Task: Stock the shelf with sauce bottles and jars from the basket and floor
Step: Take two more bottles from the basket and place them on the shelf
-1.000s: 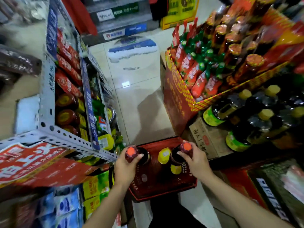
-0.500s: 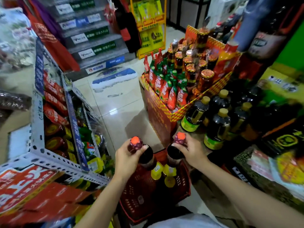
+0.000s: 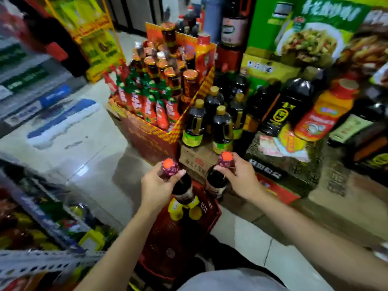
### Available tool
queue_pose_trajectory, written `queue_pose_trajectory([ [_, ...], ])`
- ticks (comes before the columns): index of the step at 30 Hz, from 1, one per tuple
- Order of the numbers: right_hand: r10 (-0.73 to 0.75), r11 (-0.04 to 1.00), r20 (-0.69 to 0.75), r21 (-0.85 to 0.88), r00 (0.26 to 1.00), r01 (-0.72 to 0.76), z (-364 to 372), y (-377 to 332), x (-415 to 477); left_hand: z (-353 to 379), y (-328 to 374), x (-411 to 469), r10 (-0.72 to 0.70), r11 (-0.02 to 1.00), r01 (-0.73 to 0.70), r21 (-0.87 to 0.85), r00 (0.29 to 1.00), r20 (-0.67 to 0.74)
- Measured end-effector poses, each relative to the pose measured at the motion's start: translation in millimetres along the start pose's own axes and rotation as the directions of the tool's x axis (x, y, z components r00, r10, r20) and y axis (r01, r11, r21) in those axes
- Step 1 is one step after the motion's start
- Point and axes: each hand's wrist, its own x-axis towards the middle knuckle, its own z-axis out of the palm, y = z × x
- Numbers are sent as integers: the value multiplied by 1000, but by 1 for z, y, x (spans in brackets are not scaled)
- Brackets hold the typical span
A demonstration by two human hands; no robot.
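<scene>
**Above the red basket (image 3: 159, 244): both hands full**

My left hand (image 3: 156, 185) grips a dark sauce bottle (image 3: 183, 189) by its neck, just under the orange cap. My right hand (image 3: 239, 179) holds a second dark bottle (image 3: 216, 182) the same way. My fingers (image 3: 178, 174) hide both necks. Yellow-capped bottles (image 3: 175, 208) stand in the basket, partly hidden behind the first bottle. The labels are too blurry to read. The shelf (image 3: 42, 263) on my left is blurred and cut off.
</scene>
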Motion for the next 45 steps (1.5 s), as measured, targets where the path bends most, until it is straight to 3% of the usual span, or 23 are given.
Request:
queue_pose_trajectory([
  [6,153,984,-241,-49,958,-170,-23,10,-67,29,6,-7,63,998,-67,10,972,227],
  [11,296,948,-354,-2,887,-318,-52,20,-121,69,29,-29,176,967,-233,99,900,398],
  [19,463,863,-602,138,651,-486,-95,44,-210,144,61,-74,277,927,-373,35,744,608],
  [25,512,825,-682,220,523,-521,-143,64,-298,218,94,-146,311,906,-422,-42,593,742],
  [28,517,808,-728,243,450,-537,-165,79,-345,253,107,-185,303,911,-406,-69,546,781],
  [32,542,789,-739,283,400,-546,-195,97,-403,295,129,-239,338,870,-488,-67,491,803],
  [36,570,763,-748,328,340,-557,-222,110,-453,329,151,-287,321,884,-457,-103,430,844],
  [45,605,707,-786,455,130,-541,-278,140,-537,417,181,-369,338,882,-410,-231,210,917],
])
